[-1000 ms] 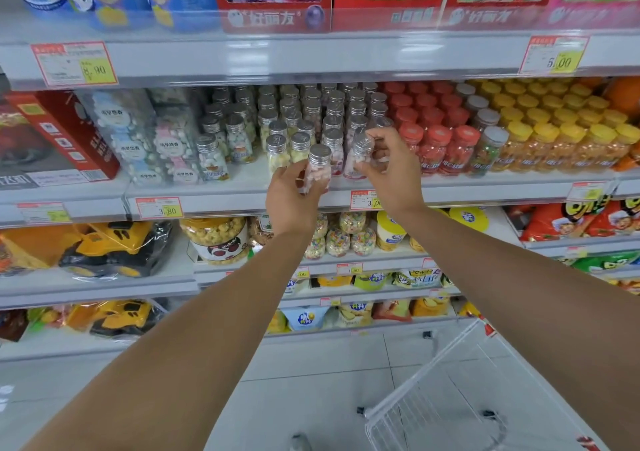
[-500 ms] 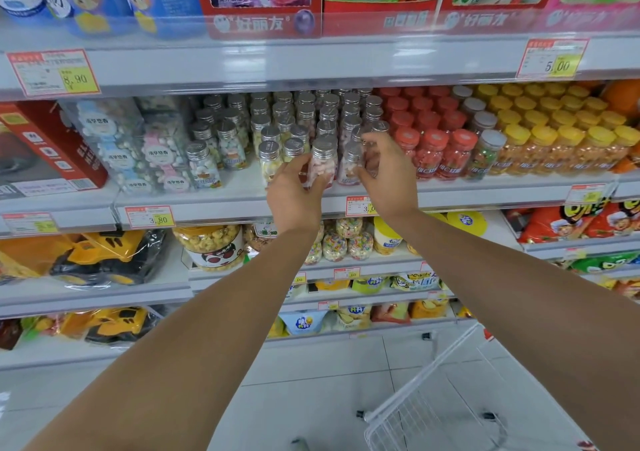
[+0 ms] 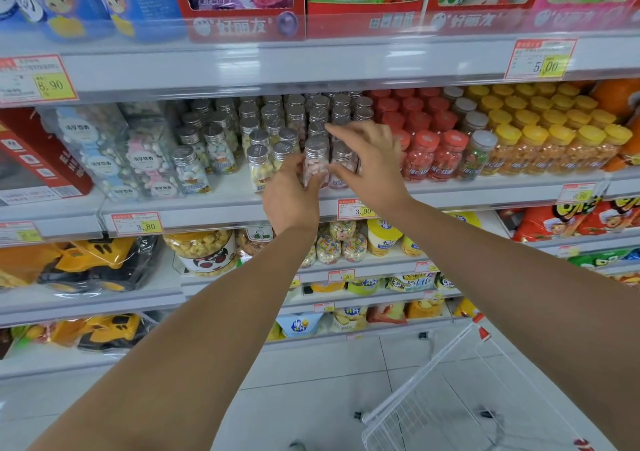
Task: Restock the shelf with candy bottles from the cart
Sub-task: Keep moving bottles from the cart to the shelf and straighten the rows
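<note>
Left hand [image 3: 291,194] grips the pink candy bottle [image 3: 316,165] low on its body, fingers curled round it, bottle upright just above the palm at the shelf [image 3: 214,208] front. Right hand [image 3: 372,163] is just beside, fingers spread loose over a second bottle [image 3: 341,161]. We judge the bottles light, stiff and slick, best held mid-body, under the cap. Cart [image 3: 426,412] sits well below the right hand.

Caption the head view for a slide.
Left hand holds a pink-candy bottle upright at the shelf front; right hand, fingers spread, reaches in beside it; cart below.
</note>
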